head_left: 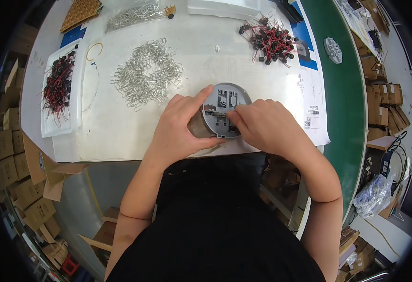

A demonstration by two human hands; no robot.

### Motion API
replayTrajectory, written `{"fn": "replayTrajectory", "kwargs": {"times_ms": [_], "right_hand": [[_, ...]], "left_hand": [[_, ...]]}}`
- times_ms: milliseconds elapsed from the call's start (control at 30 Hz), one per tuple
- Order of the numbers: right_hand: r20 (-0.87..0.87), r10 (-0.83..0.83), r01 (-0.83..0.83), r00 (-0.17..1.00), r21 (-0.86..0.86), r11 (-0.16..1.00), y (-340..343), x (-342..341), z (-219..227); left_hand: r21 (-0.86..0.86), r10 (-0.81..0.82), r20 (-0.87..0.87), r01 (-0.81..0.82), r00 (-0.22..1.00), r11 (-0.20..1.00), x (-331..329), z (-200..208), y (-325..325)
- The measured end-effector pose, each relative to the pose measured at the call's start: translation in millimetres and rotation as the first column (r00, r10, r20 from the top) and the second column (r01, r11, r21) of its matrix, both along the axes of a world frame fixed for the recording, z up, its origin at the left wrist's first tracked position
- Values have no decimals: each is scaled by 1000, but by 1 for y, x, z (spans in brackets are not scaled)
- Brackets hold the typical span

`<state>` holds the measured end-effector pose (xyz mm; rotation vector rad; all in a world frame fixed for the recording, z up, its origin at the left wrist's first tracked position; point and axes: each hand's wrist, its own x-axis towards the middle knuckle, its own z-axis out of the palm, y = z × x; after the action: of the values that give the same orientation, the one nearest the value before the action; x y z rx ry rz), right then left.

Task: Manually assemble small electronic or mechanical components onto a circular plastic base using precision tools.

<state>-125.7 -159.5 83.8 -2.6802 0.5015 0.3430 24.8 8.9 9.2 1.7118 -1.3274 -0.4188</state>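
A round grey plastic housing [219,126] with molded slots and small metal parts inside stands near the front edge of the table. My left hand [180,123] grips its rim from the left, thumb at the near side and fingers at the far side. Over the housing's right part, my right hand [265,124] has its fingers closed in a pinch; what they hold, if anything, is hidden. To the left of the housing lies a pile of bent metal clips [148,73]. Farther right is a heap of black round components with red wires [273,41].
A white tray [76,101] of similar wired components stands at the left. At the back are a clear bag of metal pieces [135,16] and a white box [225,8]. Printed sheets [314,108] lie on the right. A grey part [333,50] sits on the green surface [344,103].
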Motion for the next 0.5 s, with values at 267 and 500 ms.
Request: {"fn": "replayTrajectory", "kwargs": {"times_ms": [267, 500], "right_hand": [[22, -12, 10, 1000, 96, 995, -6, -1, -2], [10, 19, -20, 1000, 87, 996, -7, -1, -5]], "left_hand": [[-37, 1, 15, -1, 1000, 999, -1, -2, 0], [-27, -6, 11, 6, 1000, 1000, 0, -1, 0]]}}
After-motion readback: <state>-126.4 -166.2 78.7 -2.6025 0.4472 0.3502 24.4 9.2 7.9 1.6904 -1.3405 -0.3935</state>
